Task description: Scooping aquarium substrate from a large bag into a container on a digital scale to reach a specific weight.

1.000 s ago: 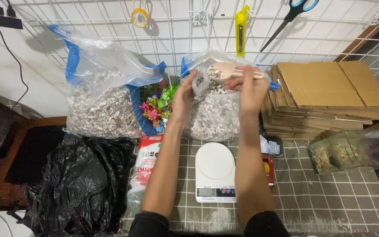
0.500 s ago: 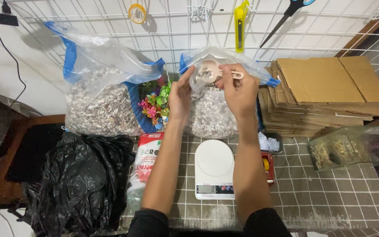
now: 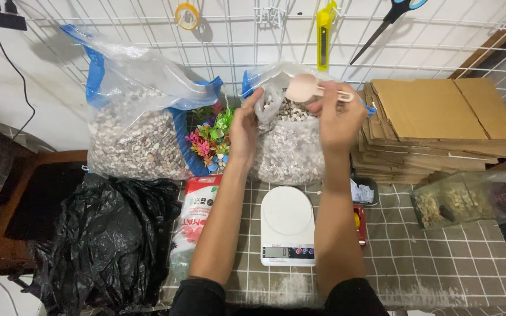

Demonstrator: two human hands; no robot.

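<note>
My left hand is closed on the rim of the clear plastic bag of pebbles, pinching the film and holding the mouth open. My right hand is clamped on the handle of a pale pink plastic scoop, with the bowl of the scoop held just above the open mouth of the bag, pointing left.

The bag stands upright at the back of the desk, against the white wire grid panel. Its film is transparent with a blue strip at the top edge. The contents are small mixed pebbles, white, grey and brown, filling the bag to roughly two-thirds; the upper part is loose, crumpled plastic. I cannot tell whether the scoop holds any pebbles.

Directly in front of the bag, between my forearms, sits a white digital kitchen scale with a round platform, nothing on it. To the left of the bag stands a cluster of coloured plastic aquarium plants, and beyond it a larger clear bag of similar pebbles. A black plastic bag lies at the left edge. A stack of flat cardboard lies to the right, with a small glass tank in front of it.
</note>
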